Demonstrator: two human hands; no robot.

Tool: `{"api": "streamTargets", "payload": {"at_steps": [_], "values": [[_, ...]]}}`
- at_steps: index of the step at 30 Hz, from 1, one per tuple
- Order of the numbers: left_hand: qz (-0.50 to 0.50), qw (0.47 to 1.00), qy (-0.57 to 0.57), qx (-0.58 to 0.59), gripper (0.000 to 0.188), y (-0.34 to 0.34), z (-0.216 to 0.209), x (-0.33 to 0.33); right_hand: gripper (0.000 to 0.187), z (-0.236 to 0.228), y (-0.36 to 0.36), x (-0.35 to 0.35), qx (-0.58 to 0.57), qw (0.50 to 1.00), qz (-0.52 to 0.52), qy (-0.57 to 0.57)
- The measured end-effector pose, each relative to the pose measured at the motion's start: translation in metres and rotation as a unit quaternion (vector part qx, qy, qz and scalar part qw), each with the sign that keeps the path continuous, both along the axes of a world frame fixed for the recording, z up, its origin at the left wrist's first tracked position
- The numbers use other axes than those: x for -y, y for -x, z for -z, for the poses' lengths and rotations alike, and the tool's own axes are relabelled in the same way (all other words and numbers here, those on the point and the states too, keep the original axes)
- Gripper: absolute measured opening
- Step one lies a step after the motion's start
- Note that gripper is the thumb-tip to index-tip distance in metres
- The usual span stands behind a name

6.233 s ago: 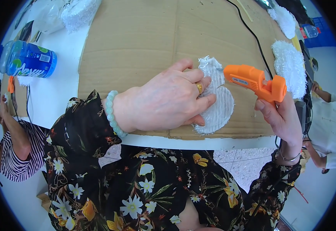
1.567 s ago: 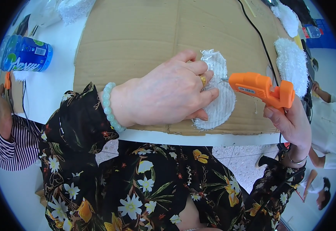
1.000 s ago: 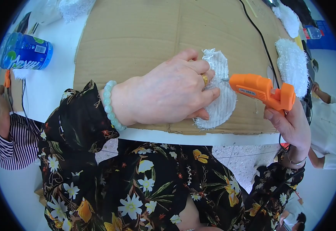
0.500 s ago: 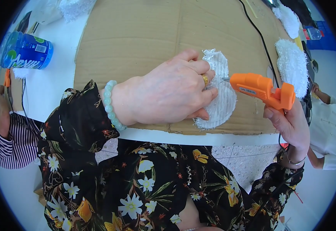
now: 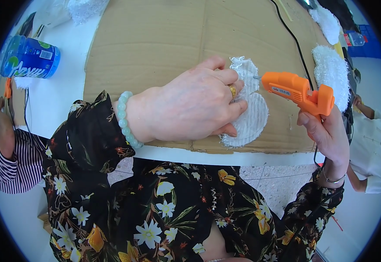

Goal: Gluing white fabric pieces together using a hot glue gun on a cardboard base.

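Observation:
A white ribbed fabric piece [image 5: 255, 115] with frayed, fuzzy edges lies on the brown cardboard [image 5: 155, 48]. Its right edge has a notch between an upper and a lower lobe. My left hand [image 5: 190, 105] is over its left side, fingers bent down and gripping it; the fingertips are partly hidden. In my right hand [image 5: 325, 135] is an orange hot glue gun [image 5: 288, 89], held by its handle. Its metal nozzle points left and is at the right edge of the upper lobe; whether it touches the fabric I cannot tell.
Fluffy white pieces [image 5: 331, 74] lie at the right. A black cord [image 5: 296, 41] crosses the cardboard's right side. On the white table at left lies a blue plastic jar [image 5: 33, 56]. Other people work at the left [image 5: 13, 161] and right [image 5: 369, 144].
The glue gun has shifted slightly upward, its nozzle going from the fabric's middle to the upper lobe's edge. A notch now shows at the fabric's right edge. My left hand stays put.

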State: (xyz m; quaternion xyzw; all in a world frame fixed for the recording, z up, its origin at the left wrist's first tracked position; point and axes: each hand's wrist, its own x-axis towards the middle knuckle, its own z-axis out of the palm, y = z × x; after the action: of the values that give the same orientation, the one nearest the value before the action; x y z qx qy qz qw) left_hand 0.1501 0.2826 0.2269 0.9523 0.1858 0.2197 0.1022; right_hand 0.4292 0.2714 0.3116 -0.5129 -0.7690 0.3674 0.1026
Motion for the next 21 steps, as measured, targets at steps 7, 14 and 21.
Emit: {"api": "streamTargets", "payload": {"at_steps": [7, 14, 21], "values": [[0.005, 0.998, 0.034, -0.047, 0.044, 0.0005, -0.0046, 0.0000, 0.030, -0.0001, 0.0017, 0.0005, 0.037, 0.999, -0.021, -0.031], [0.005, 0.999, 0.034, -0.036, 0.045, 0.0005, -0.0046, 0.0007, 0.028, -0.0021, -0.0022, 0.0012, 0.029, 0.999, -0.027, -0.030], [0.002, 0.998, 0.035, -0.051, 0.045, -0.0001, -0.0056, 0.0002, 0.027, -0.0070, 0.0003, -0.0005, 0.021, 1.000, -0.022, 0.002]]}}
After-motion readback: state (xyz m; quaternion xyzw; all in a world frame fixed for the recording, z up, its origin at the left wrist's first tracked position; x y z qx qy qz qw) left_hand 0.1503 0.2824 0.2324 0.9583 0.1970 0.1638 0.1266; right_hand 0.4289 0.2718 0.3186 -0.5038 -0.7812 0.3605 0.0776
